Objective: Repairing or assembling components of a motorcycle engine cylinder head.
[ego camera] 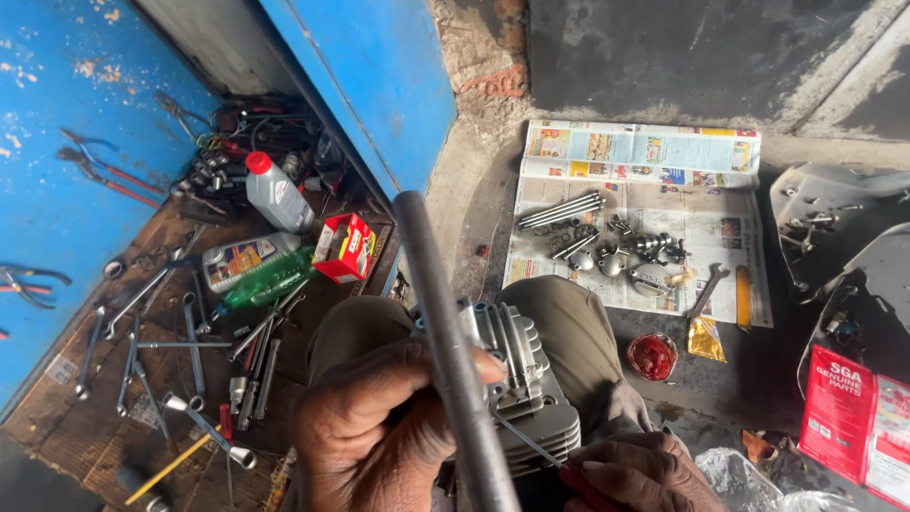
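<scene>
My left hand (374, 431) is wrapped around a long grey metal rod (445, 351) that rises upright toward the camera. It also steadies a finned silver engine cylinder (521, 374) resting on my lap. My right hand (645, 474) grips a thin tool with a red handle, its slim metal shaft (526, 443) touching the cylinder's fins. My khaki trousers (569, 313) show behind the cylinder.
Newspaper (645, 152) on the floor carries long bolts (559, 210), small engine parts (626, 251) and a spanner (706, 289). A red round tin (652, 356) lies nearby. Wrenches (190, 351), bottles (275, 194), a red box (346, 248) fill the wooden tray at left. Red cartons (853, 422) sit right.
</scene>
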